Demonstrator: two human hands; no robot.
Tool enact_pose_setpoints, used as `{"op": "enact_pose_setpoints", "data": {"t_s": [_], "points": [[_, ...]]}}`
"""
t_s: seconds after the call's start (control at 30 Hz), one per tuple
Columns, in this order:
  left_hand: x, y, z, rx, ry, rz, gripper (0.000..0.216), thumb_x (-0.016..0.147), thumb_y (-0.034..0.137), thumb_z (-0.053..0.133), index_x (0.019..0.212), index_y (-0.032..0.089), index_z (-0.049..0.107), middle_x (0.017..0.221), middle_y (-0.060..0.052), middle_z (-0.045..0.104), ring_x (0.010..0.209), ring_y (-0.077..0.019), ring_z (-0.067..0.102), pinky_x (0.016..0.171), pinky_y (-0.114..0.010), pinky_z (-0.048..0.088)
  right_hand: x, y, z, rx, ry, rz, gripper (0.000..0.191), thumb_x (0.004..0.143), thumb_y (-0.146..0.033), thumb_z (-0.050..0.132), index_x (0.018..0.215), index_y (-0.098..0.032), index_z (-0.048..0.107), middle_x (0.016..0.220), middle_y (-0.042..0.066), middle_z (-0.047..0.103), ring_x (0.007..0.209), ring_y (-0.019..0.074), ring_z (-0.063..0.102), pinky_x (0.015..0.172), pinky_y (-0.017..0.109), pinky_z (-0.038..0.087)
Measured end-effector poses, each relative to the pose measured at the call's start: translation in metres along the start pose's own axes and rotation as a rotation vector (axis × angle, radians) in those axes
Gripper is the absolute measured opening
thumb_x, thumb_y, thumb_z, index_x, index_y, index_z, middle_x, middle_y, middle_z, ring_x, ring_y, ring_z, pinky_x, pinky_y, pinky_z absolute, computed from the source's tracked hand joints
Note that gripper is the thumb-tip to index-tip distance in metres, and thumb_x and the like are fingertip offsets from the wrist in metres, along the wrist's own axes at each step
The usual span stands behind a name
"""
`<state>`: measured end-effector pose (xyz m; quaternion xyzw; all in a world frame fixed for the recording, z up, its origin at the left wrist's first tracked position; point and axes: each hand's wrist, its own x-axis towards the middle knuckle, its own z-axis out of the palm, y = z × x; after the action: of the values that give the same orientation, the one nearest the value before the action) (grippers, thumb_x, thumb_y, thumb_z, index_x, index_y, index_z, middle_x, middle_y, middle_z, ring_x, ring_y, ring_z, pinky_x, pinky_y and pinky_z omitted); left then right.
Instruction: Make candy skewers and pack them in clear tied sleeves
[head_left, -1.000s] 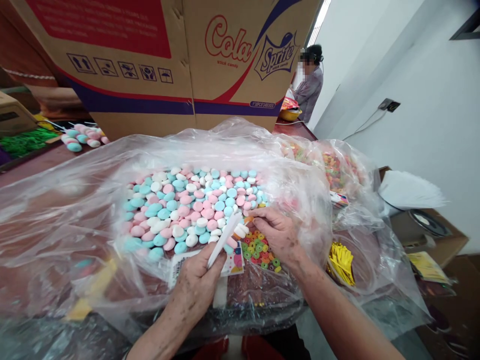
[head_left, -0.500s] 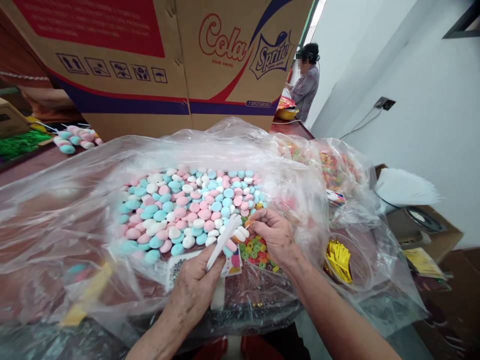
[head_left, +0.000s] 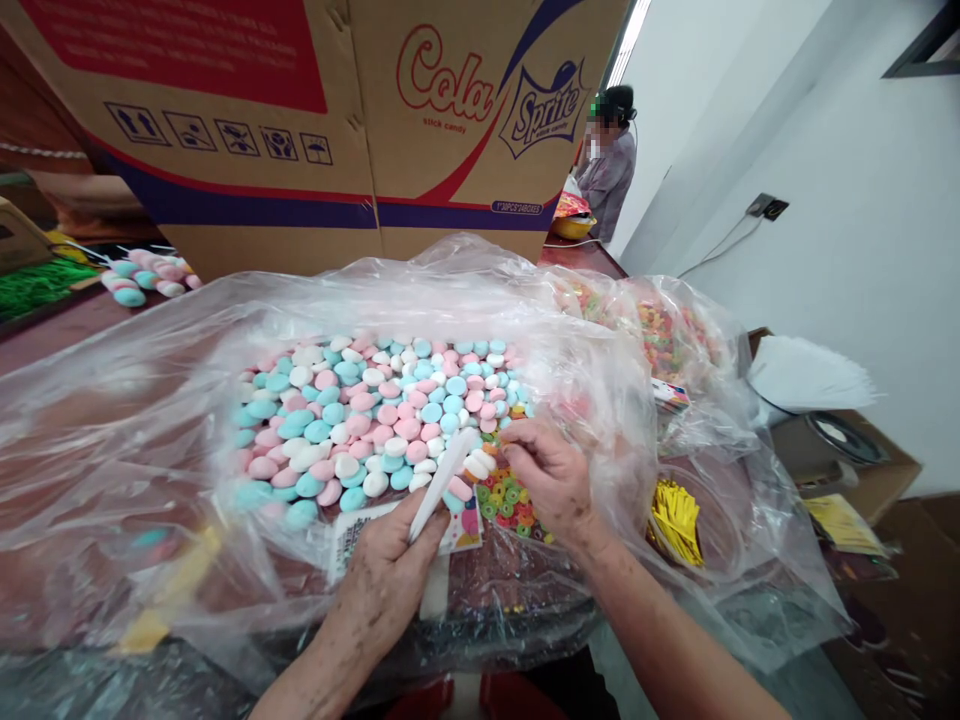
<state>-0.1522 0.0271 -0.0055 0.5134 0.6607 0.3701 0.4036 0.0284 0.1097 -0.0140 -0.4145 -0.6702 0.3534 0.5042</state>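
My left hand (head_left: 394, 555) is closed around a flat bundle of white sticks (head_left: 442, 482), tilted up and to the right. Just beyond its upper end lie white marshmallow pieces (head_left: 478, 462); contact with the sticks cannot be made out. My right hand (head_left: 551, 478) has its thumb and forefinger pinched together above the small ring candies (head_left: 510, 505); whatever is between the fingertips is too small to name. A broad heap of pink, blue and white marshmallows (head_left: 390, 415) spreads on clear plastic ahead. Under my left hand is a printed card (head_left: 469, 530).
A tall cardboard carton (head_left: 285, 240) stands behind the plastic sheeting (head_left: 112, 400). Gold twist ties (head_left: 675, 520) sit in a round container at right. Finished-looking marshmallow skewers (head_left: 150, 275) lie at left. A person (head_left: 611, 170) stands at the back right; another person's arm (head_left: 86, 195) shows at left.
My right fingertips have drawn slightly away from the white marshmallows. An orange piece now shows beside those marshmallows. My left hand keeps its hold on the white sticks.
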Motion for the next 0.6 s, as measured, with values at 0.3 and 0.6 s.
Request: {"op": "enact_pose_setpoints", "data": {"t_s": [0.3, 0.6], "points": [[-0.001, -0.003, -0.001, -0.006, -0.020, 0.041, 0.033, 0.081, 0.041, 0.056, 0.097, 0.020, 0.077, 0.073, 0.000, 0.071, 0.072, -0.0228, 0.060, 0.072, -0.028, 0.047, 0.007, 0.000, -0.004, 0.297, -0.137, 0.325, 0.012, 0.074, -0.027, 0.071, 0.085, -0.025, 0.077, 0.080, -0.002, 0.069, 0.076, 0.0136, 0.061, 0.073, 0.026, 0.049], [-0.001, -0.012, 0.003, -0.100, 0.017, 0.045, 0.029, 0.081, 0.045, 0.059, 0.081, 0.019, 0.073, 0.055, 0.002, 0.058, 0.059, -0.0188, 0.052, 0.053, -0.023, 0.040, -0.005, 0.006, -0.002, 0.340, -0.222, 0.190, 0.013, 0.077, -0.030, 0.073, 0.090, -0.029, 0.078, 0.081, -0.001, 0.067, 0.078, 0.0137, 0.060, 0.073, 0.027, 0.048]]}}
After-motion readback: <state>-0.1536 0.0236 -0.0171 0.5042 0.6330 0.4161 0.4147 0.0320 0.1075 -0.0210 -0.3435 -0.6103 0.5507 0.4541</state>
